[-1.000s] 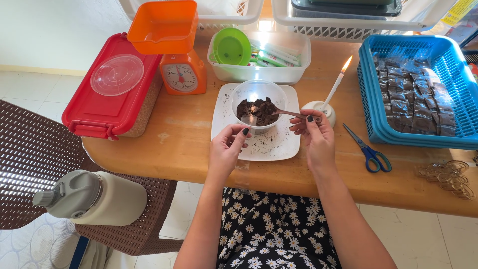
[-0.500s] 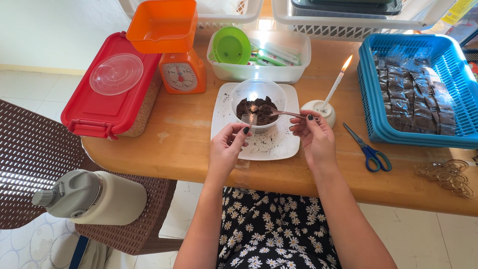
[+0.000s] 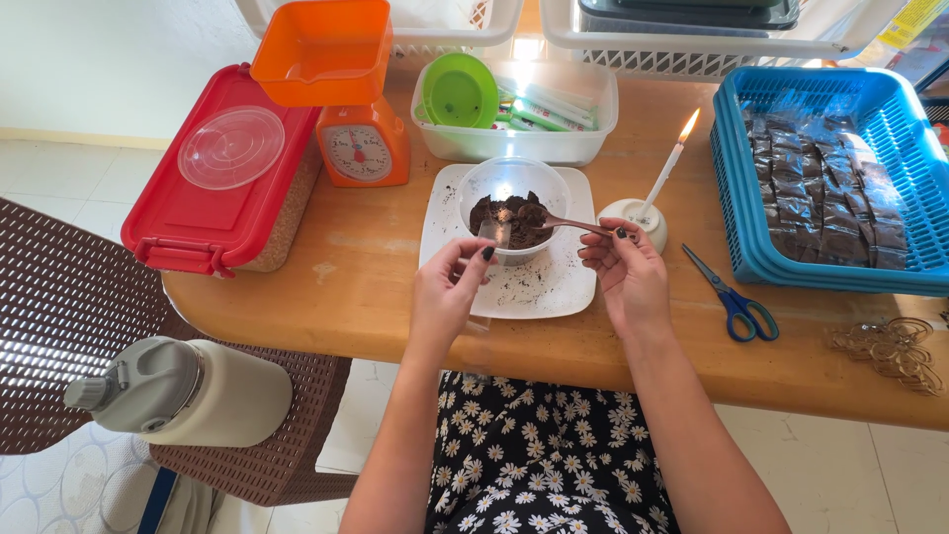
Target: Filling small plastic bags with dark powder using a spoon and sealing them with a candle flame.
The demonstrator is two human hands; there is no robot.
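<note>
A small metal spoon (image 3: 565, 223) is pinched by its handle end in the closed fingers (image 3: 621, 237) of the right hand (image 3: 628, 277), w/ its bowl dipped into dark brown crumbly powder (image 3: 514, 218) inside a clear round plastic bowl (image 3: 511, 208). The long handle lets the hand stay outside the rim. The bowl is set on a white square plate (image 3: 554, 287), apparently so spills are caught; dark crumbs are scattered on it. At the bowl's near side the left hand (image 3: 447, 292) is held w/ fingers curled around what looks like a small clear packet; the grip can't be told for certain. A lit white candle (image 3: 664, 173) in a white holder is placed just right of the plate, w/ blue-handled scissors (image 3: 733, 297) near it on the wooden surface (image 3: 366, 287). A blue plastic basket (image 3: 736, 198) of dark filled packets sits at far right.
</note>
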